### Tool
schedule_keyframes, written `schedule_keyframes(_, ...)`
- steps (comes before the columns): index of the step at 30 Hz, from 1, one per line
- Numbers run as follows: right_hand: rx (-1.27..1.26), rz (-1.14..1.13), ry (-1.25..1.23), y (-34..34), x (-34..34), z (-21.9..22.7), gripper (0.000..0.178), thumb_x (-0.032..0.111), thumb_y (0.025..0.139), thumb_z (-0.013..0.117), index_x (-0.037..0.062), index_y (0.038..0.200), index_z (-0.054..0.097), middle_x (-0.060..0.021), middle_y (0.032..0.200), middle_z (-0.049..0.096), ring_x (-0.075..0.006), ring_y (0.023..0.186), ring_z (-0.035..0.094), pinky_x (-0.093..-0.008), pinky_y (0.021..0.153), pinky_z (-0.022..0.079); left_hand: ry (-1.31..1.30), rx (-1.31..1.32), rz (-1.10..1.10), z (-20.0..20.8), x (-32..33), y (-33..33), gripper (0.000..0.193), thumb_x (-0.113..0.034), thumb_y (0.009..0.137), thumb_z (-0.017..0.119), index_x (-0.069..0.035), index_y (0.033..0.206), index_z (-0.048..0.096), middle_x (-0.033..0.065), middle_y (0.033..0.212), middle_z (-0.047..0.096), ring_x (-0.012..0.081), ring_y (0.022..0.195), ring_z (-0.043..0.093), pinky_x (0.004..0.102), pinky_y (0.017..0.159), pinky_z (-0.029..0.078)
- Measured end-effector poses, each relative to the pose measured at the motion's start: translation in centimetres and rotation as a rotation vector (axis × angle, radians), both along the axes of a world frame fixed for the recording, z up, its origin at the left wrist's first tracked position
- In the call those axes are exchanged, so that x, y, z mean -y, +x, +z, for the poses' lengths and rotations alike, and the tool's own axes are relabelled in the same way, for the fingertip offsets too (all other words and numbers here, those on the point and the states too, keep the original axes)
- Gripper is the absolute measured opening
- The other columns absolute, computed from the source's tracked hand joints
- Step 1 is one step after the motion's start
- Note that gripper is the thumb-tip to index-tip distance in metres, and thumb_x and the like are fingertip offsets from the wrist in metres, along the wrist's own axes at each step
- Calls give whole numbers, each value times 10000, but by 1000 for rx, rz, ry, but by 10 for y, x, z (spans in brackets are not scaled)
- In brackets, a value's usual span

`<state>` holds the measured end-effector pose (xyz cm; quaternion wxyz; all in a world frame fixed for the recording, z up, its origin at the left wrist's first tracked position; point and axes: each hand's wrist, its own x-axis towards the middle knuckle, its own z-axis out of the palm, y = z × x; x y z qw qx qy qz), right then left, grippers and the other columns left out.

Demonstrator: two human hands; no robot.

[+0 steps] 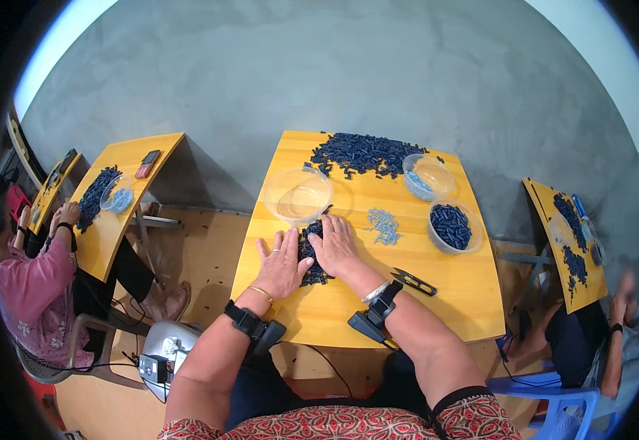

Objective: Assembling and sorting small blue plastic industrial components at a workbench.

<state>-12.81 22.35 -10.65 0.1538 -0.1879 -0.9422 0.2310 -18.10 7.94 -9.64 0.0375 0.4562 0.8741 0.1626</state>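
My left hand (283,265) and my right hand (336,246) rest on a yellow wooden table (444,312) with fingers stretched out. Between them lies a small heap of short dark blue tube-like pieces (312,253), and both hands touch its sides. Just beyond the fingertips stands a clear round bowl (298,219) with nothing visible in it. Right of my right hand, small pale blue bits (384,226) are scattered. Black thread snips (415,281) lie near my right wrist. Each wrist wears a black strapped device.
A large pile of dark pieces (367,152) covers the table's far edge. At the right stand a bowl of dark pieces (476,220) and a bowl with pale bits (441,176). People sit at similar tables (136,150) left and right. A grey stool (169,339) stands left.
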Motion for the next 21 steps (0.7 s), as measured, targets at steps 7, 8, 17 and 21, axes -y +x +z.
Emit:
schedule_keyframes(7, -37, 21, 7, -4, 5, -5, 596, 364, 842, 452, -45, 1256, 325, -214, 1303, 336, -347, 1248, 257, -419, 1045, 179, -16, -18, 3, -5, -2, -4, 705, -392, 870, 422, 40, 1349, 137, 205, 1385, 251, 345, 1297, 205, 606, 1003, 63)
schedule_keyframes(8, -76, 5, -20, -7, 2, -4, 593, 361, 843, 452, -46, 1255, 326, -210, 1305, 333, -349, 1246, 257, -421, 1042, 184, 7, -15, 3, -5, -1, -4, 715, -395, 867, 425, 47, 1347, 134, 212, 1382, 252, 347, 1294, 210, 600, 1006, 67)
schedule_keyframes(17, 186, 104, 154, -45, -79, -6, 676, 367, 830, 458, 9, 1349, 215, -160, 1399, 240, -319, 1302, 182, -438, 1064, 118, 15, -35, 1, -4, -1, 1, 762, -443, 860, 418, 71, 1341, 126, 235, 1375, 249, 367, 1289, 212, 578, 1018, 70)
schedule_keyframes(21, 259, 203, 156, -49, -81, 3, 595, 340, 861, 381, 26, 1347, 241, -127, 1406, 245, -307, 1299, 192, -428, 1065, 115, 48, -23, 8, -4, 2, 3, 770, -456, 860, 410, 76, 1339, 124, 244, 1367, 257, 378, 1276, 231, 582, 1011, 76)
